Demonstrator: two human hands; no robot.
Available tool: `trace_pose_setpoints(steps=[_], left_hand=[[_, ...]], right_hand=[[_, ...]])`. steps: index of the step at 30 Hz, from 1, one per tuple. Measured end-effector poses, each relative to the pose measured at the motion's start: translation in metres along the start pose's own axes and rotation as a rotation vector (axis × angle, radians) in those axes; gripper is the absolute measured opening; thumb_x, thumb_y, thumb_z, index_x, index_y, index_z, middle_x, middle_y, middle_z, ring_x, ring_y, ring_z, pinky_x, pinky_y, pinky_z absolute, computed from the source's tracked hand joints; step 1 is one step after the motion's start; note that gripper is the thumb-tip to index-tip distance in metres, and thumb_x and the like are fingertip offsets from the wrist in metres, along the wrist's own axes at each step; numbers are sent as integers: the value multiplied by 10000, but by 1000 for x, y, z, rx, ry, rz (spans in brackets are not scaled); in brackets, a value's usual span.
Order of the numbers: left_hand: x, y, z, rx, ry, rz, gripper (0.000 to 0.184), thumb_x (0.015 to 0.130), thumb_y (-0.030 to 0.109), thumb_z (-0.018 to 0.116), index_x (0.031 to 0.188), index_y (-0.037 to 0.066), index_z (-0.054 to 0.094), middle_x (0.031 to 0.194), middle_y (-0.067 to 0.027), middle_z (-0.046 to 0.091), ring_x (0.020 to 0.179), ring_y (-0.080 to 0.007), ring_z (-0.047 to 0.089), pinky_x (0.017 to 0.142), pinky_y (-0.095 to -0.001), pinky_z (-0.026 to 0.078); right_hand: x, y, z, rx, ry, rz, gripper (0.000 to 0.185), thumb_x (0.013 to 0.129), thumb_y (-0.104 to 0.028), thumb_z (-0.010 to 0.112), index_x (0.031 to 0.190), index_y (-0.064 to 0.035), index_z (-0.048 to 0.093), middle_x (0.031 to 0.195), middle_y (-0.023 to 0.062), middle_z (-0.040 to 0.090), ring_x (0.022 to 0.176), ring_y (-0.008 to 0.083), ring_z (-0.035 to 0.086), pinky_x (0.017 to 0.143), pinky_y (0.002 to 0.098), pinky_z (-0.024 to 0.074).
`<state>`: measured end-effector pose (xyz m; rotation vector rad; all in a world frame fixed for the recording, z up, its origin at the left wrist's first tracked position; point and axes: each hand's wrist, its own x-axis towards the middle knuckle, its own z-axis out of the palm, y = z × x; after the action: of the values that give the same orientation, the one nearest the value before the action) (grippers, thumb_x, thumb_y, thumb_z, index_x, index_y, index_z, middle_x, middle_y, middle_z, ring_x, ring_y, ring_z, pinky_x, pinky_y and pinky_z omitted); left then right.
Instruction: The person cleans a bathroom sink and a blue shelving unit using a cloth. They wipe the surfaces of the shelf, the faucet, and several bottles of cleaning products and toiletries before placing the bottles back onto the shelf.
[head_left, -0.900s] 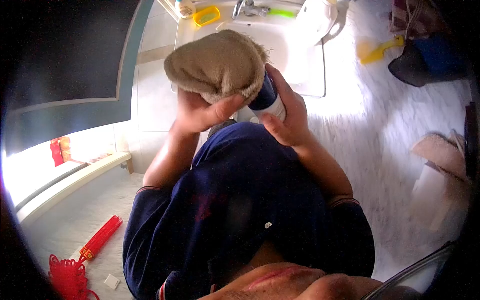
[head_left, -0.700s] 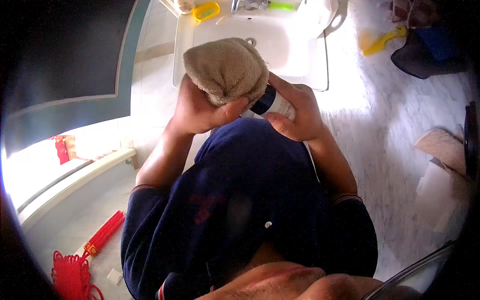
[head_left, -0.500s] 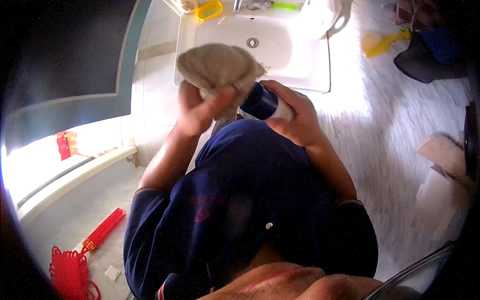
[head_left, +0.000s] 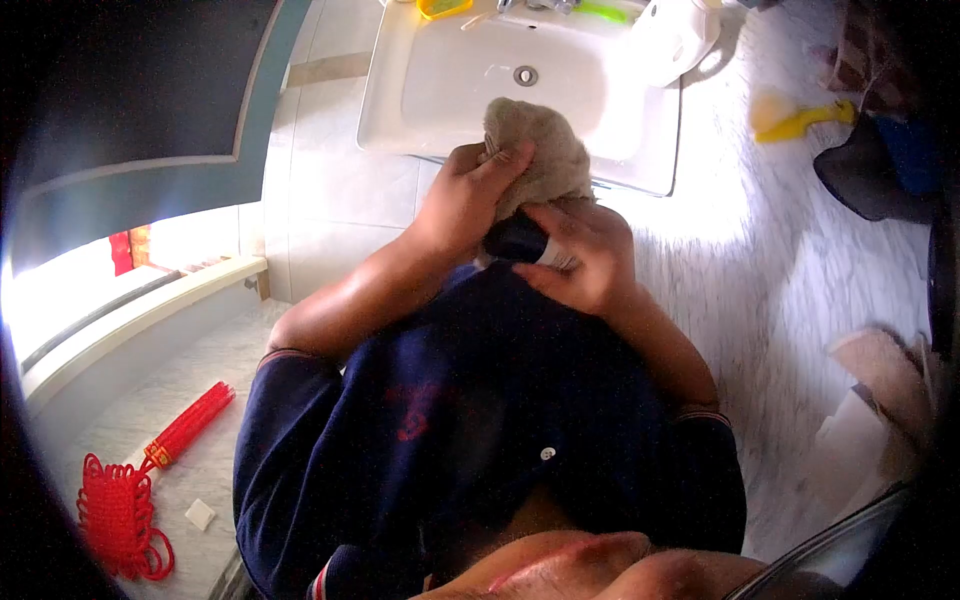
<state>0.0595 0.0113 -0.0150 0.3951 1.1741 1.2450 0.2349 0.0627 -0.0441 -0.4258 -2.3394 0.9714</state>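
Note:
My left hand [head_left: 462, 200] is closed on a greyish-tan cloth [head_left: 545, 150], its thumb lying along the top of it. The cloth is bunched and reaches across to the fingers of my right hand [head_left: 595, 255]. Those fingers are wrapped round a container [head_left: 515, 240] that looks cylindrical, dark blue at one end and white at the other. It lies tilted in front of my shirt, its blue end pointing left. The cloth hangs over or against the container's upper side; whether they touch I cannot tell. Part of the white end is hidden by my right hand.
A white sink [head_left: 440, 100] lies ahead, with a yellow dish [head_left: 443, 8] on its rim and a white jug-like vessel [head_left: 680, 40] at its right. Further right is a yellow object [head_left: 805, 120]. A red knotted tassel [head_left: 120, 510] lies at lower left.
The cloth has moved right and now meets my right hand, more bunched than before. My left hand went right with it. The container sits slightly lower in view, and the camera has shifted a little.

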Motion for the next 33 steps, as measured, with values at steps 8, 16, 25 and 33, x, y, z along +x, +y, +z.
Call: trace_pose_setpoints(steps=[8, 16, 25, 33], left_hand=[[4, -17, 3, 439, -130, 792, 293, 822, 191, 640, 1039, -7, 645, 1101, -198, 624, 1028, -308, 609, 898, -387, 480], [0, 5, 17, 722, -114, 612, 336, 717, 110, 660, 1040, 17, 651, 1034, -194, 656, 913, -289, 660, 801, -370, 517], [-23, -22, 0, -335, 141, 67, 341, 932, 169, 556, 1167, -79, 538, 1022, -162, 653, 884, -243, 660, 774, -351, 545], [-37, -11, -27, -234, 26, 32, 539, 993, 396, 456, 1280, -61, 455, 1146, -162, 605, 1016, -224, 613, 870, -337, 506]], right_hand=[[-17, 15, 7, 1215, 171, 608, 422, 856, -275, 707, 1150, 5, 593, 1012, 115, 673, 877, 173, 669, 726, 317, 569], [-11, 7, -8, 0, -22, 339, 598, 733, -479, 760, 1115, -41, 618, 997, 138, 675, 907, 273, 671, 820, 364, 536], [-5, -6, -12, 385, 262, 216, 828, 768, -631, 667, 1325, -42, 501, 1031, 173, 665, 899, 249, 682, 795, 354, 545], [10, -6, 3, 73, 195, 50, 800, 798, -505, 688, 1367, -17, 410, 1130, 197, 620, 1075, 352, 613, 980, 446, 444]])
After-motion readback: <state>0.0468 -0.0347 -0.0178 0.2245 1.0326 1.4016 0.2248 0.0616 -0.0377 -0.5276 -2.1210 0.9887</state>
